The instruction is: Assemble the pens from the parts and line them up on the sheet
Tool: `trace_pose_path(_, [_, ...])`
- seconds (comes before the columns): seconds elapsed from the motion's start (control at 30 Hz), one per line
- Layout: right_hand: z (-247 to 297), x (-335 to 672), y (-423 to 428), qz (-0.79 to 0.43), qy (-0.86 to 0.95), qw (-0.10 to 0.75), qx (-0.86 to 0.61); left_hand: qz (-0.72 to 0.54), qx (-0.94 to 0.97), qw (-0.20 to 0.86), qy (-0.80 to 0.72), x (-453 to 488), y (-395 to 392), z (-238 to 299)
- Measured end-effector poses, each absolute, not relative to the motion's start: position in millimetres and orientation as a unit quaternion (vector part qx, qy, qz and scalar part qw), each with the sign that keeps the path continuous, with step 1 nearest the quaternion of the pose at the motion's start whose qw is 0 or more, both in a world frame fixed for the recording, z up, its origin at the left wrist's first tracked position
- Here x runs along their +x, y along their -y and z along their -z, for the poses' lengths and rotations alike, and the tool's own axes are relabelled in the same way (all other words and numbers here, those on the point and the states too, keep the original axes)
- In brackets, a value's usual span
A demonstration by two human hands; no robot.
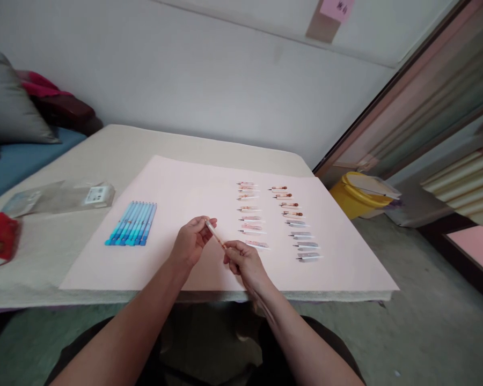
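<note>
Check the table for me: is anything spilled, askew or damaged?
Nothing stands out as spilled, though the small pen parts are too tiny to check for damage. The blue pens lie neatly side by side. Only the clear plastic bag on the left looks untidy: it lies crumpled.

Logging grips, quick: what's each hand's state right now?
Left hand: closed, holding the pen by its white end.
Right hand: closed, holding its other end.
</note>
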State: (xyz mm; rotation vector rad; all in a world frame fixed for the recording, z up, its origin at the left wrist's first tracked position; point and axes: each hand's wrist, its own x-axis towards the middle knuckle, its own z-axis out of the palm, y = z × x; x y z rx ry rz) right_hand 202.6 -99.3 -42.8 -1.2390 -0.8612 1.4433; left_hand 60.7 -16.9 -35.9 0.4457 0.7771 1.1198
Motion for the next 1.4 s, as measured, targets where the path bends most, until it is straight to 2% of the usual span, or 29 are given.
trace_pose_path(0.63, [42.0, 202.2, 99.8, -0.567, 0.393, 0.496, -0.528, -0.527, 0.184, 0.741, -0.374, 62.8, 18.6, 33.1])
trace_pose_path(0.9, [37.1, 200.9, 101.1, -0.651, 0.307, 0.501, -0.481, -0.514, 0.202, 0.748, -0.367, 61.6, 17.5, 32.9])
trace_pose_path(1.17, [41.8, 201.0, 99.8, -0.604, 0.356, 0.500, -0.508, -0.532, 0.189, 0.733, -0.379, 62.6, 19.3, 32.8])
trace_pose_path(1.4, [41.6, 198.9, 102.9, -0.655, 0.304, 0.498, -0.480, -0.533, 0.203, 0.717, -0.400, 62.4, 19.8, 33.1])
